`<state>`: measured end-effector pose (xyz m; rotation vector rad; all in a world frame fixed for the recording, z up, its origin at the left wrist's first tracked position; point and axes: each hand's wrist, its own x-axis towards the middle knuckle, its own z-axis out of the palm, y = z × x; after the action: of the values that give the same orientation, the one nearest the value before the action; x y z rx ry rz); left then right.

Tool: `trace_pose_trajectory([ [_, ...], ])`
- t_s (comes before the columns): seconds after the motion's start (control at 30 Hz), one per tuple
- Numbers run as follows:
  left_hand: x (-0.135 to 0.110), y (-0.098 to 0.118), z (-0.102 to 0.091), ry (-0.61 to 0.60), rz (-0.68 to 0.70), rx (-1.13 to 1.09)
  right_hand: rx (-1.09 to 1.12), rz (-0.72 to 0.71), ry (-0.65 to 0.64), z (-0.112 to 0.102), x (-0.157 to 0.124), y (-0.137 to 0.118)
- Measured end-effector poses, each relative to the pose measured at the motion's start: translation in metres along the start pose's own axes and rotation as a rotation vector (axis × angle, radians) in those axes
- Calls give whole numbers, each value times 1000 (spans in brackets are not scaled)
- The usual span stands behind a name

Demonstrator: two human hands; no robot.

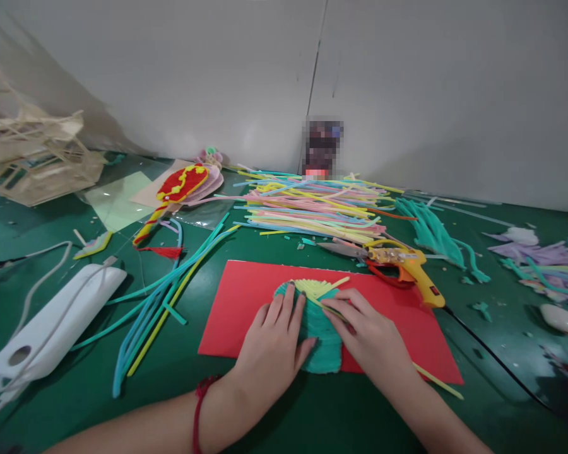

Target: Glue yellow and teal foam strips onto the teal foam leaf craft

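Note:
A teal and yellow pipe-cleaner fan piece [318,318] lies on a red sheet [246,302] in front of me. My left hand [274,343] rests flat on its left side, fingers stretched out and together. My right hand [366,334] presses on its right side, fingers pinched on a yellow pipe cleaner [438,380] that runs under the palm and out to the lower right. A red cord circles my left wrist.
A yellow glue gun [414,271] with a black cable lies behind the red sheet. Several loose pipe cleaners [312,211] are piled at the back, more teal ones [430,236] to the right. A white device [57,318] sits left, a finished red-yellow fan [182,186] beyond it, a wooden model [33,157] far left.

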<state>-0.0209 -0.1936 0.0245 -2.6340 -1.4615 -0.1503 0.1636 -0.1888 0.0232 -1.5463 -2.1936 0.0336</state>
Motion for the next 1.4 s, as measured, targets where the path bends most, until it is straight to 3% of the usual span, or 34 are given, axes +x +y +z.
trace_pose_trajectory([
  [0.4, 0, 0, 0, -26, -7, -23, 57, -1, 102, 8, 5, -5],
  [1.4, -2, -2, 2, 71, 7, -18, 57, -19, 125, 13, 6, -7],
])
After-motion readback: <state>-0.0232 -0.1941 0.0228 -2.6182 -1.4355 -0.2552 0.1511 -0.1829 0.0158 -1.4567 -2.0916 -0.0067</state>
